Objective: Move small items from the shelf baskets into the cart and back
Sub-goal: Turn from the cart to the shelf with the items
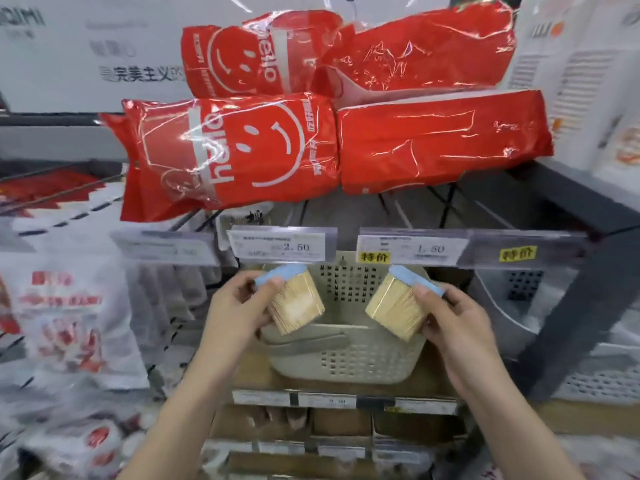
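Four glossy red plastic packs printed with a white smiling face [239, 150] are lying stacked on the upper shelf, overhanging a row of clear price-tag holders [349, 245]. Below the tags, a beige perforated plastic basket [346, 358] is sitting on the lower shelf, its open mouth facing up and towards the person, and both forearms are reaching in over it.

The left hand [235, 311] is gripping a clear box of pale wooden toothpicks with a blue lid [294, 303], thumb on the near face and fingers curled behind; the box is tilting with its lid up and to the left. The right hand [450, 323] is gripping a second blue-lidded toothpick box [398, 306] in the same way, lid up and to the right, so the two are mirroring each other.

Both boxes are hanging above the basket's rim, left and right of its middle, well apart from each other and not touching the basket. No cart is showing, so I cannot tell whether the boxes are coming out or going back. If going back, each box is sitting directly over the opening, long axis leaning outward, and neither hand is closer than the other.
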Demonstrator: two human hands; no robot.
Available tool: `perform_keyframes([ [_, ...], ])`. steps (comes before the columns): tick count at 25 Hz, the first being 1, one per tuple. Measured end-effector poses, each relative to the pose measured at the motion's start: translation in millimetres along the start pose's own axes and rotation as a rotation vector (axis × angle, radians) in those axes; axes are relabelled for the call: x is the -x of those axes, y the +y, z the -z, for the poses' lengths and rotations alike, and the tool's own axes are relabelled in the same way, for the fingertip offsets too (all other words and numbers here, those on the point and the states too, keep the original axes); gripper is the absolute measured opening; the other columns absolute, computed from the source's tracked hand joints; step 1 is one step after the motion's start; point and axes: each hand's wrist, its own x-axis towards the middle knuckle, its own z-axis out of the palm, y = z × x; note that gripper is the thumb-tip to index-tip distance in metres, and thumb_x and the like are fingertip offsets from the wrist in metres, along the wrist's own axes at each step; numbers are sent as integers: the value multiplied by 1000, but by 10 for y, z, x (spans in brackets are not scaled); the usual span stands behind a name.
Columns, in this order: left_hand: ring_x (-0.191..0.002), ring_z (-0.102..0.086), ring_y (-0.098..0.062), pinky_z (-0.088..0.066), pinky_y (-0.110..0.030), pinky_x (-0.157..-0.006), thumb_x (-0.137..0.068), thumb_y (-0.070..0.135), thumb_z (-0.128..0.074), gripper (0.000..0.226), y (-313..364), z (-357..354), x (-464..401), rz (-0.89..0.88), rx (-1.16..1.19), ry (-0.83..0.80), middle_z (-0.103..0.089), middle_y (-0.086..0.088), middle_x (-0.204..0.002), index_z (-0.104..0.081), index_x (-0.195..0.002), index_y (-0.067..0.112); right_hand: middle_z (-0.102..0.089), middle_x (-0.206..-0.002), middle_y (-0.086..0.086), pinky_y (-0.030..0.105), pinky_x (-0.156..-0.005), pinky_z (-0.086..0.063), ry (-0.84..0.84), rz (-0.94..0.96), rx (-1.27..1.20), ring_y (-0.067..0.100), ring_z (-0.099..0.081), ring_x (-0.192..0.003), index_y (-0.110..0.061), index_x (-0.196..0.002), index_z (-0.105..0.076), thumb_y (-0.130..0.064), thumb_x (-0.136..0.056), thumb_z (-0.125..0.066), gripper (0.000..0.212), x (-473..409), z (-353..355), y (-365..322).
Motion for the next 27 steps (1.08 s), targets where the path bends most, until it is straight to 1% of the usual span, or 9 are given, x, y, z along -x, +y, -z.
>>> perform_keyframes([
  [5,-97,-66,-13,-57,-28,-76,-85,17,-67,22,-114,-161,-467,-2,-105,-135,-70,2,-103,-66,-107,17,-72,-103,3,33,-82,-54,20,52,128,15,-68,-94,-12,-108,-66,-12,-87,-64,20,-311,-103,23],
  [8,-96,-64,-3,-54,-25,-79,-82,23,-71,28,-161,-221,-622,-75,-171,-248,-69,8,-104,-64,-109,20,-70,-106,-7,17,-79,-52,-100,117,384,4,-65,-97,-16,-111,-65,-12,-83,-70,29,-515,-107,-6],
  [10,-81,-63,5,-51,-13,-68,-82,22,-71,20,-161,-269,-701,-98,-238,-306,-68,7,-94,-65,-99,15,-68,-107,-11,11,-82,-47,-215,138,597,-3,-62,-97,-18,-111,-64,-14,-80,-74,33,-623,-100,-9],
  [12,-73,-61,3,-50,-10,-64,-83,19,-71,14,-198,-342,-808,-112,-340,-319,-66,5,-86,-64,-90,9,-64,-100,-13,6,-76,-43,-340,128,737,-11,-58,-87,-24,-101,-62,-13,-77,-77,31,-715,-121,-6],
  [14,-81,-62,-6,-51,-14,-72,-85,21,-70,20,-262,-443,-905,-76,-464,-364,-66,0,-90,-64,-94,5,-61,-93,-15,4,-71,-41,-420,94,788,-11,-57,-81,-28,-94,-57,-9,-75,-79,34,-796,-131,0],
  [18,-64,-56,6,-44,-5,-57,-88,8,-65,6,-405,-698,-1134,22,-528,-603,-57,1,-79,-60,-86,9,-61,-88,-10,7,-67,-45,-509,40,866,4,-58,-82,-15,-94,-62,-9,-75,-79,26,-875,-145,-12],
  [20,-85,-63,-6,-49,-11,-64,-90,12,-63,17,-549,-820,-1286,71,-618,-700,-62,-8,-95,-61,-105,4,-62,-84,-7,11,-68,-47,-528,-4,967,7,-59,-79,-10,-93,-66,-15,-75,-80,24,-945,-155,28],
  [23,-108,-59,-30,-53,-33,-83,-88,21,-66,42,-715,-956,-1383,124,-798,-722,-59,-15,-123,-54,-125,6,-67,-95,-3,31,-87,-52,-543,-102,1110,15,-62,-93,-20,-88,-69,-27,-69,-83,24,-1088,-171,154],
  [27,-90,-57,-25,-43,-19,-54,-86,15,-67,43,-777,-1101,-1374,242,-831,-777,-57,-20,-119,-51,-125,4,-61,-105,-1,28,-77,-49,-582,-241,1344,18,-57,-96,-24,-98,-62,-30,-74,-79,30,-1216,-223,286],
])
